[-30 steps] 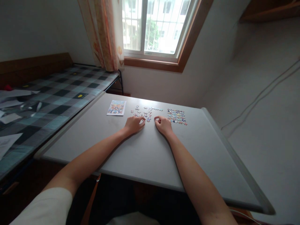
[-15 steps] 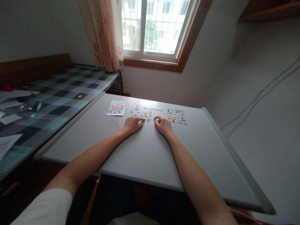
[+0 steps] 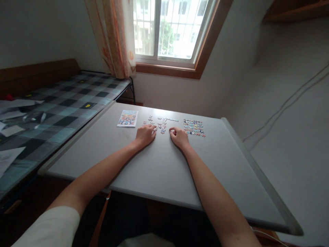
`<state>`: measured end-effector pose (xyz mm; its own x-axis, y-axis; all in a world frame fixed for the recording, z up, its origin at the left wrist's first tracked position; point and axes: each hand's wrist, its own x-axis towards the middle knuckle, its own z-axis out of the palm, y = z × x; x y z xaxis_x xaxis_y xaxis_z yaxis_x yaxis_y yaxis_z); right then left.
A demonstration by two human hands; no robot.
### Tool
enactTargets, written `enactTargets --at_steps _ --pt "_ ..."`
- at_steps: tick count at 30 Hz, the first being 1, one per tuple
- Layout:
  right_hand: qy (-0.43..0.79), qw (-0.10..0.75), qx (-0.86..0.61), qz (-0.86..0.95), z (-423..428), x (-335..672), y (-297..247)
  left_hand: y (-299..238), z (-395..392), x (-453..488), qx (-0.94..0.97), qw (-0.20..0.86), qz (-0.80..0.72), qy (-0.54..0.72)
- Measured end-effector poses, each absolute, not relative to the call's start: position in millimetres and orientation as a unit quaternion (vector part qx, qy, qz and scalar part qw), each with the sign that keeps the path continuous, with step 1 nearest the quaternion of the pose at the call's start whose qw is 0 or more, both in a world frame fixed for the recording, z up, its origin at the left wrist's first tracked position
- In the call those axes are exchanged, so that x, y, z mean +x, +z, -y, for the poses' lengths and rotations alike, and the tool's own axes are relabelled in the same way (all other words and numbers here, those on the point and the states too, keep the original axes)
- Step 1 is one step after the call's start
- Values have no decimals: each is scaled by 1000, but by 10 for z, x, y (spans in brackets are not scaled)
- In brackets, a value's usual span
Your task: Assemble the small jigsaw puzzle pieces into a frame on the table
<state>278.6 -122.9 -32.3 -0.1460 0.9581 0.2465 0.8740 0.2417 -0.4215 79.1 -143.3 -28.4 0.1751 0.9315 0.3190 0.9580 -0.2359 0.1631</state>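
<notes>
Left hand (image 3: 146, 134) curled, fingertips down beside loose puzzle pieces (image 3: 161, 127) on far part of table (image 3: 154, 164). Right hand (image 3: 179, 136) curled too. Can't tell if either pinches a piece. Pieces look tiny, light, thin, easy to flick away — best pinched by edges.

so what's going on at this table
A person is at a grey table with loose jigsaw pieces spread on it. The left hand rests with fingertips at them; the right hand is curled beside them, next to a denser cluster of pieces. A picture card lies further left.
</notes>
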Motion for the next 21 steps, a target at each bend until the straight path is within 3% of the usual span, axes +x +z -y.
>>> enactTargets --at_steps 21 --pt "86 245 -606 752 1221 2789 -340 -335 1408 749 -803 31 544 -240"
